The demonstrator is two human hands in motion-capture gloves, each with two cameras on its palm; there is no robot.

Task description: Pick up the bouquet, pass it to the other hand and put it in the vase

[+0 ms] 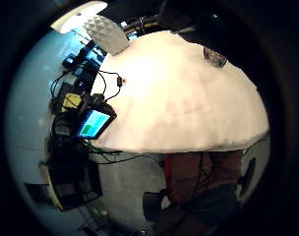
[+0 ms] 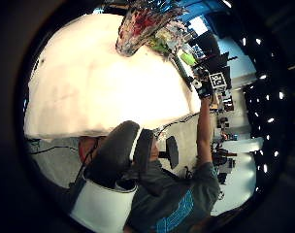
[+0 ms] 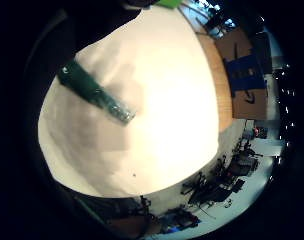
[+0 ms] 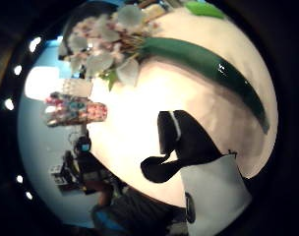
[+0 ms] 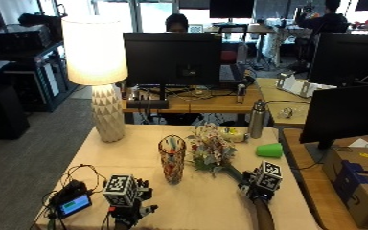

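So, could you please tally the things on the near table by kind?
Lamp: 1
Vase: 1
Bouquet: 1
Green cup: 1
Bottle: 1
Small screen device: 1
Total: 6

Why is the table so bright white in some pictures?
In the palm views the table glares nearly white, and its edges bend round from the wide lens. In the outside view the lit lamp glows, and the tablecloth looks soft beige.
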